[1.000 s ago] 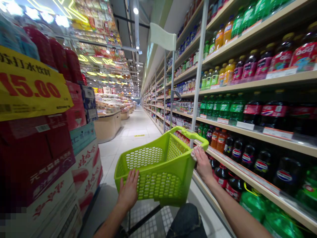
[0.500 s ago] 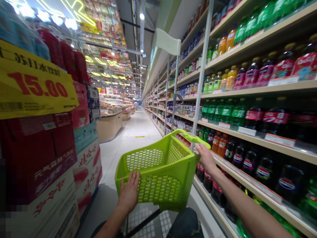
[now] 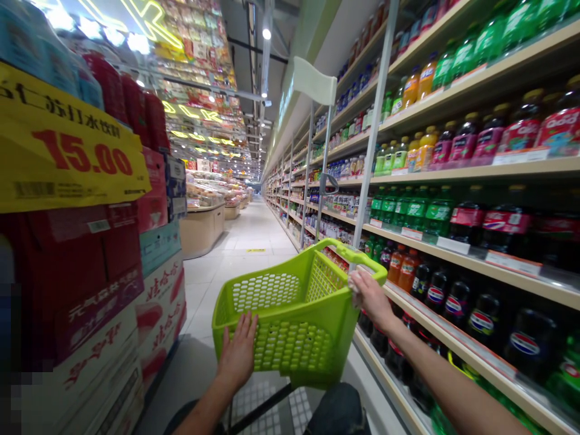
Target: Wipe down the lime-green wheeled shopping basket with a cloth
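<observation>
A lime-green shopping cart basket (image 3: 294, 338) with perforated sides stands angled in front of me. My left hand (image 3: 238, 350) lies against its near side, fingers stretched out over the upper rim toward the left end. At the right end, just below the handle (image 3: 362, 261), my right hand (image 3: 372, 299) presses a crumpled whitish wipe (image 3: 355, 289) to the corner of the basket. Its fingers are closed on the wipe, which is partly covered by them. The inside of the basket shows only in part.
Shelves of bottled drinks (image 3: 435, 290) line the right side, close to my right arm. Stacked drink cartons (image 3: 161, 284) with a yellow price sign (image 3: 81, 151) stand on the left. Wooden display counters (image 3: 203, 229) flank the tiled aisle (image 3: 244, 226) ahead.
My right hand has slid slightly left and down along the basket corner with the wipe, more of which now shows. The left hand stays on the near side.
</observation>
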### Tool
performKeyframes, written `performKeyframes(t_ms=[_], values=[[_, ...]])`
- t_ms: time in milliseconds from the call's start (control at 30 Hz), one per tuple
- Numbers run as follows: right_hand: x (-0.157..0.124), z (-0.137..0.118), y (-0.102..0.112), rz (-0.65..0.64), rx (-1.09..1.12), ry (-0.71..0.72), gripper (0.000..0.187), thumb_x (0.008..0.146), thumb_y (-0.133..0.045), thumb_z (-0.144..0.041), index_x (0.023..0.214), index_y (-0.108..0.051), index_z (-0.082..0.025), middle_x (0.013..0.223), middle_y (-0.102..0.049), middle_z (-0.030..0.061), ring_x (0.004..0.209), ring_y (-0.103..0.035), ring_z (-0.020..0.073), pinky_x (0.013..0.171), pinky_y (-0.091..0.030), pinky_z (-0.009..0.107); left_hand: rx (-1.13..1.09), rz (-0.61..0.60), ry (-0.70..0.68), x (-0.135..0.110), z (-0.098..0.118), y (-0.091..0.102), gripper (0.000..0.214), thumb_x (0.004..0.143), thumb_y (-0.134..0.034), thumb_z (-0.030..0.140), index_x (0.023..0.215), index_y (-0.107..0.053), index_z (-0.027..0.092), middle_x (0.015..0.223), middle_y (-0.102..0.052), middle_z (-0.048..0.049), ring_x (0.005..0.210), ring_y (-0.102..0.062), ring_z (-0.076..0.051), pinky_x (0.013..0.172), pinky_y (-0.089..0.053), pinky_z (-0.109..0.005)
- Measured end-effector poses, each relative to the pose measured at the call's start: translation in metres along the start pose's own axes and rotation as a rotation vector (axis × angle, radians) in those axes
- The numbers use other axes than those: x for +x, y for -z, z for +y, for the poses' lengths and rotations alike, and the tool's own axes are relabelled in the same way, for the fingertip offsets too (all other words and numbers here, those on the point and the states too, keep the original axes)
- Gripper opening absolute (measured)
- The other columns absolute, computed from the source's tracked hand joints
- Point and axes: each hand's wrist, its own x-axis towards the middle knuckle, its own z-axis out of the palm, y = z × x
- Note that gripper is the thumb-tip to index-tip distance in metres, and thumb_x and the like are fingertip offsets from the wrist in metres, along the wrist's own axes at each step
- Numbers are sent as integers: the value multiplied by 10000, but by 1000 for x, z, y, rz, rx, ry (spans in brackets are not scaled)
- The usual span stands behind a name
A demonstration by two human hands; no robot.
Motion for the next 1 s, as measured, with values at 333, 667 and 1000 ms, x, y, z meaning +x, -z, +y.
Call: performKeyframes(t_ms=[333, 667, 1000], values=[[45, -27, -12, 48, 78, -196, 410, 759, -364, -141, 1103, -585, -181, 1172, -559, 120, 1021, -550, 248, 840, -444, 405, 1, 29, -1, 5, -5, -23, 876, 570, -304, -49, 1383, -82, 191, 1466, -36, -23, 1347, -41, -181, 1071, -98, -493], [1, -33, -21, -200, -17, 157, 386, 796, -446, -294, 1175, -517, -307, 1183, -575, 64, 1061, -530, 250, 900, -345, 501, -117, -38, 75, 14, -33, -15, 834, 571, -370, 60, 1378, -174, 131, 1462, -164, -62, 1341, -137, -195, 1073, -90, -500], [27, -31, -58, -156, -60, -7, 295, 772, -436, -254, 987, -636, -217, 1047, -631, 102, 1007, -544, 290, 811, -385, 472, -178, -34, 110, -4, -51, 8, 633, 648, -361, 108, 1279, -378, 146, 1293, -467, -99, 1220, -366, -223, 1062, -96, -510]])
